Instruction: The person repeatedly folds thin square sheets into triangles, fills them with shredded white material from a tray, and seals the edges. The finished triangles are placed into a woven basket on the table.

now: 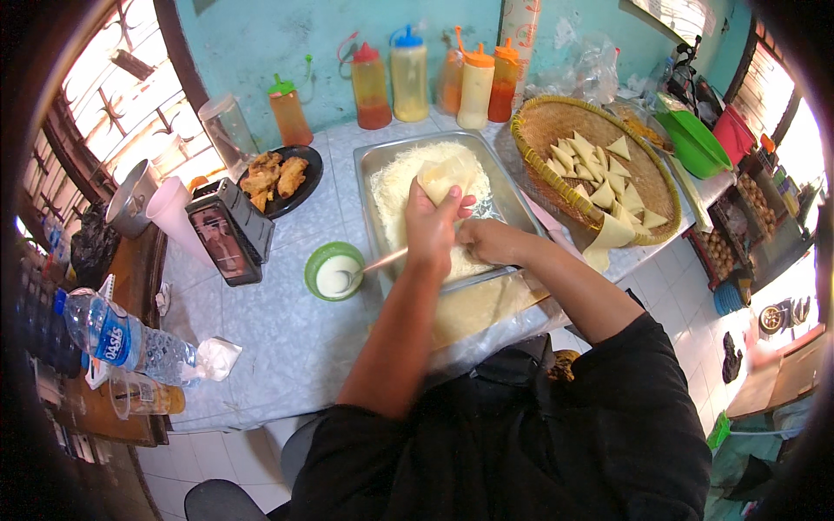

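Observation:
My left hand (433, 227) is closed around a thin pale pastry wrapper (445, 176) folded into a cone. The cone is held above a metal tray (360, 178) heaped with white shredded filling (395, 187). My right hand (488, 241) reaches low into the tray with its fingers curled together; their tips are hidden, so what they grip cannot be made out. Left of the tray, a green bowl (312, 271) holds white liquid, and a spoon (382, 260) rests in it. Flat pale wrapper sheets (465, 314) lie along the tray's near side.
A woven basket (532, 156) on the right holds several folded triangles (612, 178); another sheet (608, 240) drapes over its near rim. Squeeze bottles (408, 78) line the wall. Fried food on a black plate (314, 178), a propped phone (224, 243) and a water bottle (130, 339) stand left.

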### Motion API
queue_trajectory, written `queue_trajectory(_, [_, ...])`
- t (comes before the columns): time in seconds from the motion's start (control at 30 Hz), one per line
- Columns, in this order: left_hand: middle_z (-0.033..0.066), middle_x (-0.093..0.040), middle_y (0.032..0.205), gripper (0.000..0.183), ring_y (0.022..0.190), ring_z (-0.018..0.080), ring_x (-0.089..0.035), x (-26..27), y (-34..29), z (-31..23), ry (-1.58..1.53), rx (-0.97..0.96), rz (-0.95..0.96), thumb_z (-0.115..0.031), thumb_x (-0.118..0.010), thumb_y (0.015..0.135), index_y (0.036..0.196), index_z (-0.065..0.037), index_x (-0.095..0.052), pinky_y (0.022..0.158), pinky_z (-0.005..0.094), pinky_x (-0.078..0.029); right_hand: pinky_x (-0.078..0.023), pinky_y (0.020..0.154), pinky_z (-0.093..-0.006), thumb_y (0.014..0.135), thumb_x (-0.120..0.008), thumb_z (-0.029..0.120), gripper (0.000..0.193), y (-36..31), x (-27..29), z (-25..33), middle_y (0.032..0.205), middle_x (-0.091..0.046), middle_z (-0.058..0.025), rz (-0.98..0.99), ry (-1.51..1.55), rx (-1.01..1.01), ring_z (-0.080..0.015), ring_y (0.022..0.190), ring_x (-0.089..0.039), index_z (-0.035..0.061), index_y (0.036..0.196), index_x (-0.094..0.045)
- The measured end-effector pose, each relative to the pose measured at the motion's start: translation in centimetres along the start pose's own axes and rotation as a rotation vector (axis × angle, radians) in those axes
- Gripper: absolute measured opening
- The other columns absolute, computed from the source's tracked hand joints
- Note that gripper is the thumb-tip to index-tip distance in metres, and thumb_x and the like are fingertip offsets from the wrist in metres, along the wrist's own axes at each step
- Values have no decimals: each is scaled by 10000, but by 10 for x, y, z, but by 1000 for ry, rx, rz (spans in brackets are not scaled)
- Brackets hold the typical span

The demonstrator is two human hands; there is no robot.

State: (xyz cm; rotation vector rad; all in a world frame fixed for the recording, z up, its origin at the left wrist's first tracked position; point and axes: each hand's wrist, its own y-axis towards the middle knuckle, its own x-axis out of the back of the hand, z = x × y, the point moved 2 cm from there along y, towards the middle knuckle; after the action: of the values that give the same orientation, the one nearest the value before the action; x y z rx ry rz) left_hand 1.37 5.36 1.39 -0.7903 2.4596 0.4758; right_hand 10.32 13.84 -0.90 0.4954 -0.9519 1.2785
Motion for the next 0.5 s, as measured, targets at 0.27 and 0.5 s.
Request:
queue_trajectory(0.27, [70,-552,1046,418,740,139,-553,-3,-3,-1,27,120,85,-15,-547,849,1225,-78,-375,660,281,-468,-456,802,-388,752,-543,115,309,-24,1,-29,1002,-627,-168,14,-108,-73,-306,946,-596,83,1051,-614])
queue_trajectory(0.5, [86,-544,1006,507,727,133,-532,-5,-4,-1,201,48,95,101,-509,732,1201,-44,-386,617,269,-466,-436,787,-342,676,-572,52,389,-13,3,-14,927,-601,-121,183,195,-213,-243,900,-565,64,1065,-569])
